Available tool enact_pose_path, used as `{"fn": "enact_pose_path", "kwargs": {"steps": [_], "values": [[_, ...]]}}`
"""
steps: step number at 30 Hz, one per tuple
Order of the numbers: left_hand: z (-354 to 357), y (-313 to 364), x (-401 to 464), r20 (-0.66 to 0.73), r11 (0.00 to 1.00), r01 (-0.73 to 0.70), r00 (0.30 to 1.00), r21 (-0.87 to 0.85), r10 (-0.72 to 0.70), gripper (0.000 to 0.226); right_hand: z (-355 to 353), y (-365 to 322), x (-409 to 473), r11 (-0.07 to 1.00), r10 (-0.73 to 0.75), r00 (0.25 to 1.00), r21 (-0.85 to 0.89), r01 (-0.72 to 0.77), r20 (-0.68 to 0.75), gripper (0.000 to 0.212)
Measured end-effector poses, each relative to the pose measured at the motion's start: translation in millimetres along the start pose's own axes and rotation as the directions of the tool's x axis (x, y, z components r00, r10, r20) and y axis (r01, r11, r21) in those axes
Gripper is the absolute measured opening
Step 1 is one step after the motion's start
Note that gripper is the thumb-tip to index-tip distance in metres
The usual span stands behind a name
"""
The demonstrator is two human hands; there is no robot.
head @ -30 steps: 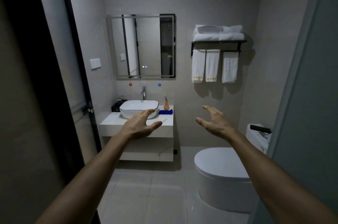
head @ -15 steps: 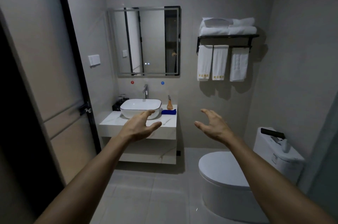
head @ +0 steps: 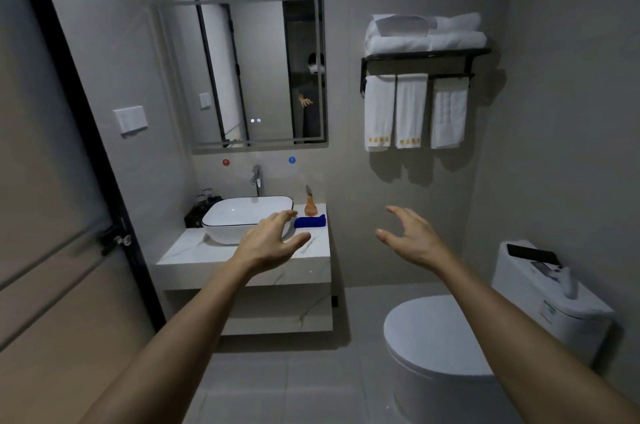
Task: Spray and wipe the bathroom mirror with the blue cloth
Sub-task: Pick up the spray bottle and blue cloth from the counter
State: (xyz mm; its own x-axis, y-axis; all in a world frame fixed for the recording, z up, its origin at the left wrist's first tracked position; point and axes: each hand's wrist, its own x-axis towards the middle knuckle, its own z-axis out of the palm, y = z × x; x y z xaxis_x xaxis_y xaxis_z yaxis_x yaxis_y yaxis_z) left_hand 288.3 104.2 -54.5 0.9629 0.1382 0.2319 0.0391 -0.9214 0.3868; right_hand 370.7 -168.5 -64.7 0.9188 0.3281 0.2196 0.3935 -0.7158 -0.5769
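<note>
The rectangular mirror (head: pixel 258 71) hangs on the far wall above a white basin (head: pixel 239 215). A folded blue cloth (head: pixel 310 222) lies on the marble counter (head: pixel 194 250) right of the basin. Just behind the cloth stands an orange spray bottle (head: pixel 310 206). My left hand (head: pixel 272 243) is stretched forward, fingers spread and empty, overlapping the basin's right edge in the picture, well short of the counter. My right hand (head: pixel 410 238) is also out in front, fingers apart and empty, to the right of the counter.
A white toilet (head: pixel 436 337) stands at the right with a dark flat object (head: pixel 531 253) on its cistern. White towels (head: pixel 412 110) hang on a black rack right of the mirror. An open door (head: pixel 52 215) fills the left. A tap (head: pixel 257 177) rises behind the basin.
The view has moved forward into the bathroom, so the mirror, counter and toilet appear larger and nearer. Both hands stay outstretched, apart and empty.
</note>
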Motion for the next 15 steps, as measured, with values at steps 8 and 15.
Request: {"fn": "enact_pose_path", "kwargs": {"steps": [8,15], "values": [[31.4,-36.5,91.4,0.038,1.000,0.014,0.999,0.002,-0.014,0.069,31.6,25.3,92.5,1.000,0.016,1.000,-0.012,-0.015,0.025,0.067],[58.0,-58.7,184.7,-0.011,0.998,0.054,0.998,-0.015,-0.054,0.067,60.4,57.2,203.1,0.999,-0.043,0.999,0.005,0.043,0.015,0.068]]}}
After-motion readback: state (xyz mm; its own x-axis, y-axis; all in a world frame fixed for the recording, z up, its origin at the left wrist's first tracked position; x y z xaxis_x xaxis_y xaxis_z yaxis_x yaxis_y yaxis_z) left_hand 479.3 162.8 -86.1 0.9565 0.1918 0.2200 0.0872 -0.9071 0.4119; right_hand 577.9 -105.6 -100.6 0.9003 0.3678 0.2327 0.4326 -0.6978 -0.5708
